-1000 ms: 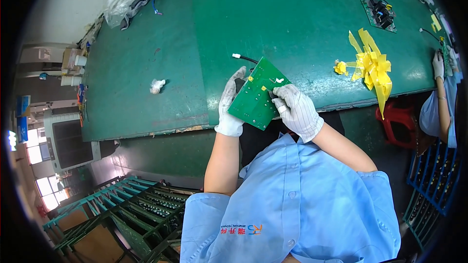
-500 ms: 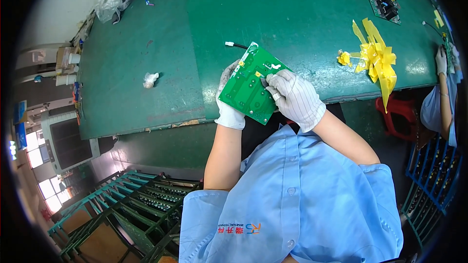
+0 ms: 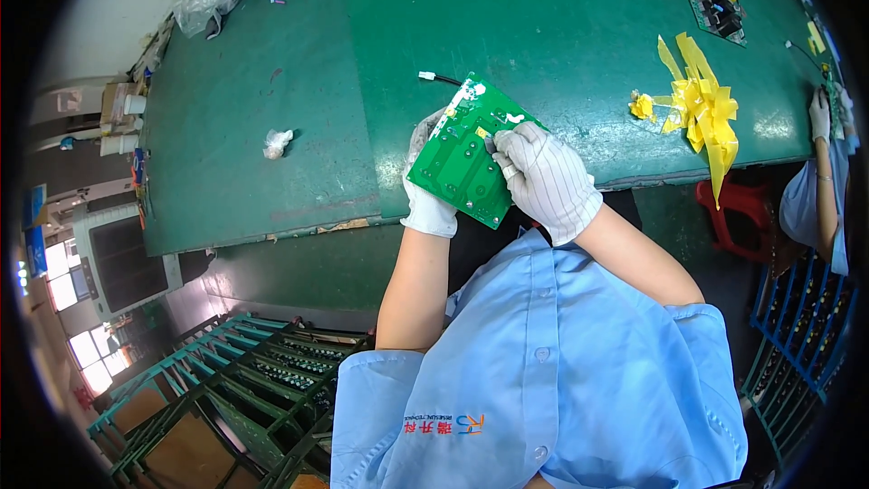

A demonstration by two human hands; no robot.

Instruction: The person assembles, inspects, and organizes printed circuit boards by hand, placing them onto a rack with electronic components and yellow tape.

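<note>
A green circuit board [image 3: 457, 167] is held at a slant over the table's near edge, its solder side facing up. My left hand [image 3: 427, 206], in a white glove, grips it along the left edge, its fingers partly hidden underneath. My right hand [image 3: 550, 179], gloved in striped white, pinches a small flat grey piece [image 3: 491, 145], which looks like a blade or scraper. Its tip is at a small yellow patch [image 3: 482, 132] on the board. From the board's far corner sticks out a black cable with a white connector [image 3: 426, 76].
Crumpled yellow tape [image 3: 706, 113] lies on the green table [image 3: 272, 63] to the right, beyond it another board [image 3: 715, 9] with black parts. A clear plastic scrap [image 3: 278, 143] lies left. Racks [image 3: 262, 389] stand behind at left. A co-worker's gloved hand [image 3: 819, 116] is at far right.
The board and both hands have shifted very slightly. The grey piece stays by the yellow patch, which now shows a little differently. Both grips are unchanged.
</note>
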